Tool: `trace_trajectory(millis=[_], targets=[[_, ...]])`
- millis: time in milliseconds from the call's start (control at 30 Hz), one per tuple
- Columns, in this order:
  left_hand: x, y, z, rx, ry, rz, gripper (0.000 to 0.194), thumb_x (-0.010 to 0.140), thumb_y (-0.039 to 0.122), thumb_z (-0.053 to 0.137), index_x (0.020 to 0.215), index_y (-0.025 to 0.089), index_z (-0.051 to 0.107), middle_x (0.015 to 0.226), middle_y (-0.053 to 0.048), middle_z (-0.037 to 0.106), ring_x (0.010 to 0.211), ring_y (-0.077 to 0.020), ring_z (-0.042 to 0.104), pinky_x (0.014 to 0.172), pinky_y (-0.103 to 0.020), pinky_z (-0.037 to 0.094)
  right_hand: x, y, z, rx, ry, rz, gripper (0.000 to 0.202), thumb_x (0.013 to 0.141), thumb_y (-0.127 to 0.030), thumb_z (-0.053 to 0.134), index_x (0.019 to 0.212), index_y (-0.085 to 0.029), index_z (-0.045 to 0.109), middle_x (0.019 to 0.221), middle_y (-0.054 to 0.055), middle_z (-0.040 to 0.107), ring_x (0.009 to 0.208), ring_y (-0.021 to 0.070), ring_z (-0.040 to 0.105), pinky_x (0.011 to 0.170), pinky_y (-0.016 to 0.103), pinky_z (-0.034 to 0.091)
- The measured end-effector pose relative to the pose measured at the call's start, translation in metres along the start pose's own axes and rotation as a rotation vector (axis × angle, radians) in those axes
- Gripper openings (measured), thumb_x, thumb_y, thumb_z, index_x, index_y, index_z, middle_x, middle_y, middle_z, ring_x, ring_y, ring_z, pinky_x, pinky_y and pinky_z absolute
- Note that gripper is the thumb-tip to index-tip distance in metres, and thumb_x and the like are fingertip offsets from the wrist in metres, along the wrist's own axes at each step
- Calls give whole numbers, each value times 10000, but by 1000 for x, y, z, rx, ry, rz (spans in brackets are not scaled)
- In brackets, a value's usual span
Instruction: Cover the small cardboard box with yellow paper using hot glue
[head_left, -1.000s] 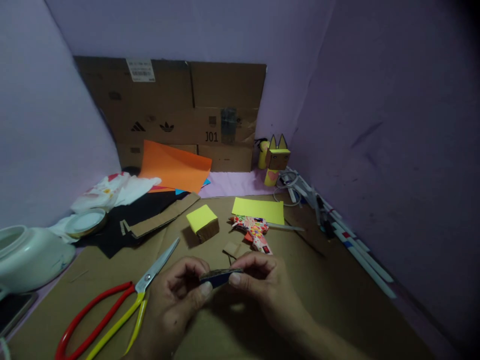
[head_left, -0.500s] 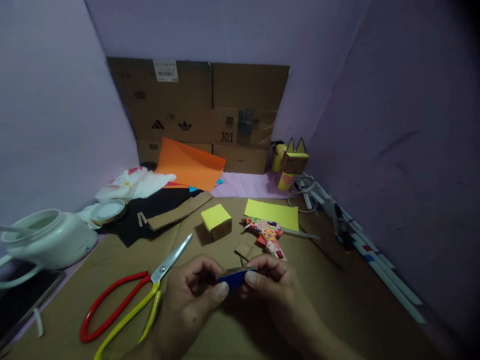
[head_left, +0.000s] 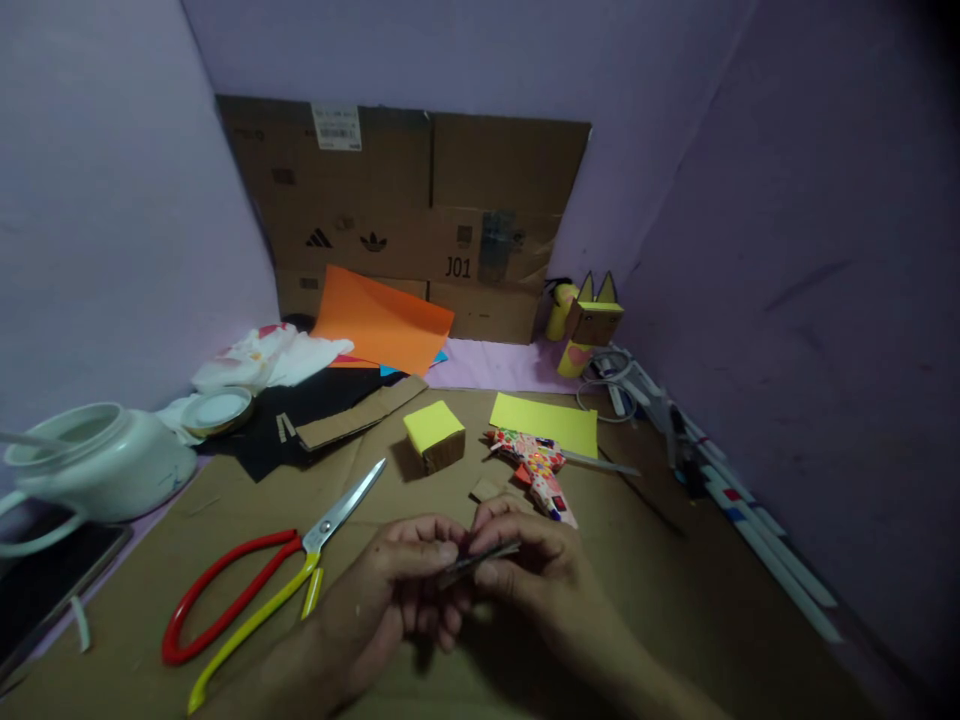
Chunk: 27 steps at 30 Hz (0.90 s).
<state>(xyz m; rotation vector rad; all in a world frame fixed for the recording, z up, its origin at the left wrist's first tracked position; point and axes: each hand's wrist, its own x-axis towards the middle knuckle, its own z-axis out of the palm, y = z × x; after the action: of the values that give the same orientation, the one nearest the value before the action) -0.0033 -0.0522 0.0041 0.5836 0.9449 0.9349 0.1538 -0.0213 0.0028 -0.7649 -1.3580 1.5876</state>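
Between my two hands is a small piece of cardboard [head_left: 480,560], seen almost edge-on, so its blue face is hidden. My left hand [head_left: 405,580] pinches its left end, thumb on top and fingers curled below. At its other end, my right hand [head_left: 525,560] grips it between thumb and fingers. Just beyond my hands lie a flower-patterned glue gun [head_left: 536,465] and a small scrap of cardboard [head_left: 487,488]. A cardboard block with a yellow top [head_left: 435,435] sits farther back. Scissors with red and yellow handles [head_left: 300,560] lie left of my left hand.
A white teapot [head_left: 105,470] and a dark phone-like slab [head_left: 60,580] are at the left. Orange paper [head_left: 382,320], a cardboard strip [head_left: 360,415] and yellow paper [head_left: 544,425] lie farther back. A cardboard figure with pointed ears [head_left: 592,325] and white sticks [head_left: 765,550] are on the right.
The cardboard piece has been turned from showing its blue face to nearly edge-on. My left hand has rolled over with its fingers beneath, and both hands are closer together.
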Motion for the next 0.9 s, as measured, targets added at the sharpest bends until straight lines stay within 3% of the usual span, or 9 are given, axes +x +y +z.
trace_trajectory(millis=[100,200,333,467,700,900], targets=[[-3,-1,-1,233,74,177,332,676,386,675,882,127,648,660,-41,623,501,-96,521,442,-179,387,2,2,-4,71,19,117,108,650,-282,733,655,-178,705,629,-11,597,551,96,522,526,203,421],[-5,-1,-1,350,96,206,374,643,396,712,892,121,668,634,-37,620,517,-95,506,465,-185,380,4,4,-6,78,35,214,201,638,-332,738,655,-136,699,578,6,625,519,93,521,519,204,412],[-3,-1,-3,337,173,188,301,649,379,695,781,109,668,508,-6,568,449,-90,471,412,-184,345,5,4,-4,10,63,243,271,641,-386,722,632,-117,693,558,10,624,500,84,494,500,197,387],[0,-4,-6,313,176,206,228,668,337,679,715,116,652,496,-2,576,429,-82,475,403,-177,342,7,5,-3,4,91,237,325,636,-431,716,597,-111,673,527,0,599,491,74,474,484,181,375],[2,-3,-6,258,367,291,207,683,332,660,666,134,602,472,12,573,404,-82,476,379,-168,348,7,8,-3,81,137,339,377,579,-480,742,655,-121,656,573,16,626,498,110,541,479,236,484],[2,0,-4,202,375,310,207,677,329,668,670,133,600,441,23,550,383,-64,454,365,-144,329,6,11,-5,138,127,304,351,600,-464,741,674,-133,653,577,-1,613,496,93,532,480,210,486]])
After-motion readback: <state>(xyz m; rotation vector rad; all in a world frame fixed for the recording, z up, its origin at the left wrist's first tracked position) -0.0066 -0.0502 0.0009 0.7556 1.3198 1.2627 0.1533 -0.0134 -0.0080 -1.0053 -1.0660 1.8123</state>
